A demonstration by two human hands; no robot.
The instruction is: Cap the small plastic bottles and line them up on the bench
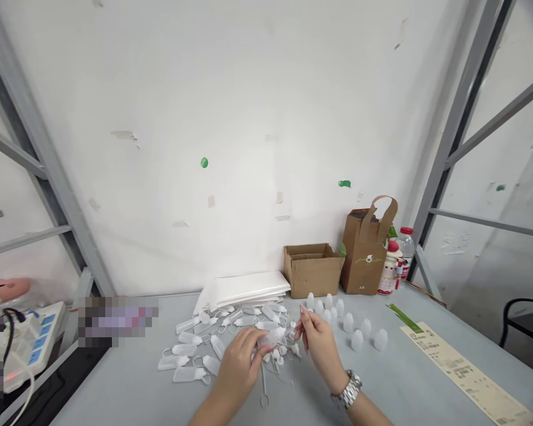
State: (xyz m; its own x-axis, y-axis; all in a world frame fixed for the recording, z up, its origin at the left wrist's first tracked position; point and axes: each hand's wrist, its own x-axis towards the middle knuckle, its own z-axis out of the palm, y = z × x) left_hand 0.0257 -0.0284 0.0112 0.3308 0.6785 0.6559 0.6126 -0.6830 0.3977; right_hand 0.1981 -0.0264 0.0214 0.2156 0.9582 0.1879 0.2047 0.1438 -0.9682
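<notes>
Above the table's front middle, my left hand (pixel 244 358) is closed round a translucent squeeze bottle (pixel 272 338), its tip pointing right. Just right of it, my right hand (pixel 316 332) has thumb and fingers pinched together; whatever sits between them is too small to make out. Many similar squeeze bottles (pixel 184 374) lie on their sides to the left and behind, several with looped cap straps. Between and below my hands are small white caps (pixel 281 355) and a thin white stick with a ring end (pixel 265 397). Several frosted dome-shaped pieces (pixel 381 339) stand upright at the right.
Flat white envelopes (pixel 244 286) lie at the back by the wall. Beside them stand an open cardboard box (pixel 315 275), a brown paper bag (pixel 359 266) and bottles (pixel 405 248). A long paper strip (pixel 466 373) lies right; a power strip (pixel 39 343) is left.
</notes>
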